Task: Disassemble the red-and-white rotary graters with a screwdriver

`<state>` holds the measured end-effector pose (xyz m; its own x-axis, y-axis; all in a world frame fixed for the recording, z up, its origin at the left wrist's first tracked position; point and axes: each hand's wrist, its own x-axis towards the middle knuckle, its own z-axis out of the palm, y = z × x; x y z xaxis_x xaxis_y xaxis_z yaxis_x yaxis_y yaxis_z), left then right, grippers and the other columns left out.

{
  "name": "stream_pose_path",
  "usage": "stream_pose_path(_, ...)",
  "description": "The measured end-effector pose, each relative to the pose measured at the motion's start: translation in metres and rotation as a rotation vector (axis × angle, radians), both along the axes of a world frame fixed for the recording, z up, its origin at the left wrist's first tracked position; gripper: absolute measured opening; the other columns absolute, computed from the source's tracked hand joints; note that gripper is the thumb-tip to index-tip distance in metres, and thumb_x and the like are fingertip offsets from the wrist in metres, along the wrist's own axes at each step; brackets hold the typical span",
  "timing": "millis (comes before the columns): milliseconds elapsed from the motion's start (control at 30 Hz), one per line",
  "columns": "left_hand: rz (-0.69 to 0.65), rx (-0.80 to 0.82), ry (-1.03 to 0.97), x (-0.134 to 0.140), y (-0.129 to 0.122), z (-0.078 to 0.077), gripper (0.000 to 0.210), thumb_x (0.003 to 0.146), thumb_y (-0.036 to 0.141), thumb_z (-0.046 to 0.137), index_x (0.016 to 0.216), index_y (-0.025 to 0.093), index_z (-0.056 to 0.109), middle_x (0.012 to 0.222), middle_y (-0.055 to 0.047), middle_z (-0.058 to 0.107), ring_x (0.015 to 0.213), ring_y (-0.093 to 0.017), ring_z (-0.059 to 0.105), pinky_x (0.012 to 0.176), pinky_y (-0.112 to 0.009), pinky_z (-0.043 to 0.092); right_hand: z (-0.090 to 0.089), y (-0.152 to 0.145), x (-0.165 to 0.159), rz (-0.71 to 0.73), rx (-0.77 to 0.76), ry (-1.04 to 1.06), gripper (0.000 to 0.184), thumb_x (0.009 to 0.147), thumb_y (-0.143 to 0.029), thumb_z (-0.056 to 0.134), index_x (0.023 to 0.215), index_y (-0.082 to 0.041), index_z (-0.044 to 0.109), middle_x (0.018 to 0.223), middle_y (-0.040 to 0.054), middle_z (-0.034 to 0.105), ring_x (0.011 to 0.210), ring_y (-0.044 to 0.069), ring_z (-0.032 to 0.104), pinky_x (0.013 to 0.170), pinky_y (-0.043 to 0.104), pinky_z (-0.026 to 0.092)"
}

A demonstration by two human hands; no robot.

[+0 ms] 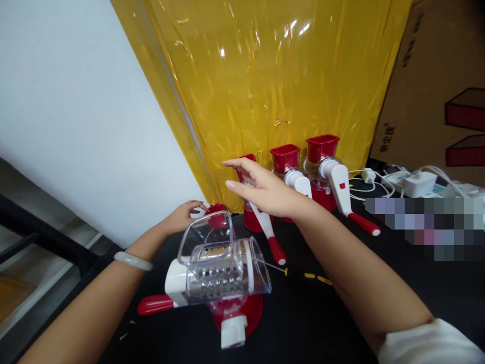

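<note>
My left hand [184, 217] is beside a small red plastic part [217, 217] at the wall's foot. Its fingers are bent and slightly apart, with the tips at the part's left edge; I cannot tell if they touch. My right hand [265, 188] is in the air, fingers stretched out and holding nothing. Behind it stands a rotary grater [261, 217], partly covered by the hand. Between my forearms is another rotary grater [220, 273] with a clear hopper, metal drum, red crank grip and red base. No red hopper sits on this one.
Two more rotary graters [286, 157] [326, 151] with red hoppers stand along the yellow-wrapped panel [265, 76]. A screwdriver [308, 276] lies on the black table [303, 328], partly under my right forearm. White chargers and cables [419, 183] lie at right, before a cardboard box [424, 106].
</note>
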<state>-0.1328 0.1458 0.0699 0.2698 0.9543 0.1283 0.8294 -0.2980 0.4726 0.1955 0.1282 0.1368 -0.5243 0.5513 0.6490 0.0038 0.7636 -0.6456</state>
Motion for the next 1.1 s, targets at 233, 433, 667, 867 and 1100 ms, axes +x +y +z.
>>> stream_pose_path(233, -0.020, -0.026, 0.156, 0.014, -0.010, 0.009, 0.047, 0.084, 0.057, 0.056, 0.098, 0.016, 0.072, 0.102, -0.010, 0.071, 0.093, -0.025, 0.062, 0.089, -0.035, 0.046, 0.004, -0.008, 0.005, -0.004, 0.030, -0.008, 0.049, 0.093, -0.045, 0.053, 0.137, -0.023, 0.049, 0.141, 0.0102, 0.052, 0.131, 0.025, 0.047, 0.110, 0.048, 0.038)
stream_pose_path(433, 0.075, -0.122, 0.095, 0.036, -0.022, 0.016, 0.047, 0.081, 0.061, 0.056, 0.087, 0.016, 0.067, 0.085, -0.005, 0.073, 0.076, -0.022, 0.063, 0.067, -0.028, 0.047, 0.002, -0.001, 0.008, 0.011, 0.033, 0.056, 0.048, 0.093, -0.046, 0.053, 0.136, -0.025, 0.050, 0.141, 0.0086, 0.051, 0.135, 0.024, 0.044, 0.113, 0.047, 0.033)
stream_pose_path(667, 0.133, -0.101, 0.147, 0.039, -0.021, 0.014, 0.052, 0.082, 0.066, 0.051, 0.081, 0.016, 0.065, 0.078, -0.006, 0.071, 0.072, -0.023, 0.063, 0.064, -0.029, 0.045, -0.002, 0.004, 0.007, 0.039, 0.029, 0.060, 0.050, 0.093, -0.047, 0.053, 0.139, -0.027, 0.048, 0.143, 0.0081, 0.050, 0.137, 0.025, 0.040, 0.116, 0.050, 0.029)
stream_pose_path(867, 0.115, -0.112, 0.150, 0.049, -0.026, 0.019, 0.051, 0.084, 0.064, 0.048, 0.086, 0.018, 0.069, 0.083, -0.007, 0.073, 0.075, -0.024, 0.065, 0.064, -0.028, 0.045, 0.001, -0.001, 0.008, 0.017, 0.034, 0.037, 0.048, 0.094, -0.046, 0.052, 0.136, -0.025, 0.050, 0.142, 0.0085, 0.051, 0.136, 0.024, 0.042, 0.114, 0.048, 0.031)
stream_pose_path(1100, 0.103, -0.054, 0.220, 0.042, -0.026, 0.024, 0.050, 0.084, 0.061, 0.054, 0.106, 0.019, 0.069, 0.085, -0.007, 0.074, 0.075, -0.024, 0.066, 0.066, -0.028, 0.046, 0.001, -0.001, 0.009, -0.004, 0.049, 0.029, 0.047, 0.093, -0.046, 0.053, 0.134, -0.025, 0.052, 0.138, 0.0082, 0.053, 0.133, 0.026, 0.044, 0.112, 0.049, 0.033)
